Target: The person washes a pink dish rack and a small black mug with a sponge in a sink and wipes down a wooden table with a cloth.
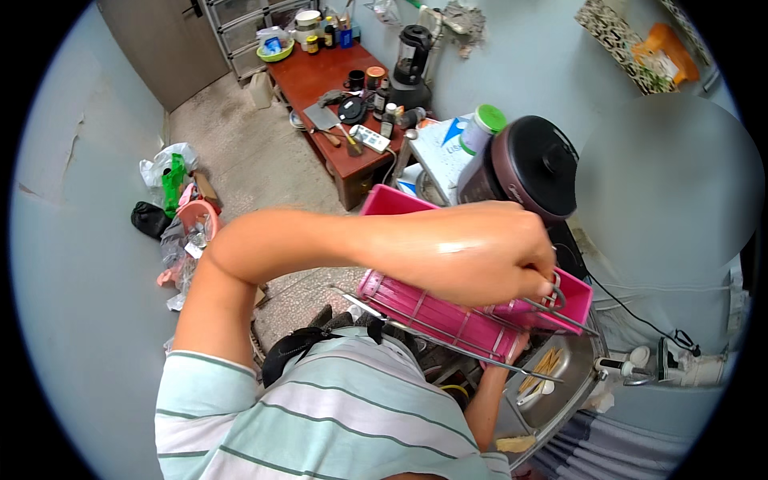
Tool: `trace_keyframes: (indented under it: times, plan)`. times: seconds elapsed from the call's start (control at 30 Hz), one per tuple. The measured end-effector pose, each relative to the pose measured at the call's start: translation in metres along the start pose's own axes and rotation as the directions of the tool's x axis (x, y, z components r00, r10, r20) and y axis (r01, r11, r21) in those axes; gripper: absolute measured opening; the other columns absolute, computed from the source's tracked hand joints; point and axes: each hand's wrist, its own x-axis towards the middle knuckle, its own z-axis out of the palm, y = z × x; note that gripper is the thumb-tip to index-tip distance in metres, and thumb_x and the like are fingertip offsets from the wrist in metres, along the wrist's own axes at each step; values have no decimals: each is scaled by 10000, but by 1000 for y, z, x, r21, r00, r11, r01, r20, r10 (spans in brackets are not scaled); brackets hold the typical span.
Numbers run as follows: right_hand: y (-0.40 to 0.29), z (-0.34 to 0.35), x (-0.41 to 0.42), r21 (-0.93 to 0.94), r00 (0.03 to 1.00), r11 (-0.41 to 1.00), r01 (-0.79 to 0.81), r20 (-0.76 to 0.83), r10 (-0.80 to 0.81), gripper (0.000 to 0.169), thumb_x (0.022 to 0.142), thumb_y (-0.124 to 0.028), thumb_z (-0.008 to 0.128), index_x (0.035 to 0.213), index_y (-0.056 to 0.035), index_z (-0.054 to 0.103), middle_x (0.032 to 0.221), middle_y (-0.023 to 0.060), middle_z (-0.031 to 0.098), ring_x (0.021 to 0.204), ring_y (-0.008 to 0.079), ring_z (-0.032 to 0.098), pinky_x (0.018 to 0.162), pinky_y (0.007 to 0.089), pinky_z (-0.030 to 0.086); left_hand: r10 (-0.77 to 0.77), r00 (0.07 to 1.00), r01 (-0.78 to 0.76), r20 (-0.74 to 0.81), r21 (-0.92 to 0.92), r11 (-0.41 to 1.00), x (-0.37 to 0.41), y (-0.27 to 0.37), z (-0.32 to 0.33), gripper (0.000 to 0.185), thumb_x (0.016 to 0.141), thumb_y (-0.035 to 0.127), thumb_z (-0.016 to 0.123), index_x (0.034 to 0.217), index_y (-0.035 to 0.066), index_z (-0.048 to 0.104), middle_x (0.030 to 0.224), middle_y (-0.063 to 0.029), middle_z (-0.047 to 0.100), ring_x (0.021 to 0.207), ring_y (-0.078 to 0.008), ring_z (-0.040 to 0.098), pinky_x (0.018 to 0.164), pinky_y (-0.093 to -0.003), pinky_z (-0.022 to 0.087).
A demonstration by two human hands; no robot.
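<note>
My left hand (516,258) reaches across from the left, closed around the wire of a metal wire rack (426,333). The rack lies tilted along a long pink plastic box (570,306), whose far part shows beyond my forearm. Below the box's near right end is my right hand (517,349), holding it from beneath, its fingers partly hidden. Close to that wrist, a steel sink (561,396) holds wooden chopsticks (545,367) and a white spoon (537,391).
Beyond the box stand a dark electric cooker (531,168) and a green-lidded tub (483,129). A red table (312,66) bears a blender (414,57), bottles and a spatula (322,116). Bags and a pink bin (201,216) line the left wall. A yellow sponge (516,444) lies by the sink.
</note>
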Motion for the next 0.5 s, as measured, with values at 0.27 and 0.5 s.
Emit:
trace_keyframes:
  times: [0.27, 0.5]
  plan:
    - [183, 99, 130, -48, 803, 841, -538, 274, 529, 436, 906, -367, 415, 1143, -17, 523, 1114, 140, 584, 975, 283, 574, 822, 398, 481, -566, 727, 537, -389, -191, 821, -141, 8, -67, 234, 874, 183, 565, 919, -34, 641, 566, -23, 542, 463, -75, 472, 404, -228, 378]
    - [318, 199, 228, 3, 237, 299, -954, 618, 749, 508, 947, -336, 341, 1248, 64, 428, 1255, 197, 487, 1114, 279, 511, 924, 387, 419, -631, 240, 514, -737, -455, 727, -238, 1, -118, 264, 881, 226, 545, 884, -26, 626, 490, 51, 379, 382, -28, 331, 327, -192, 338]
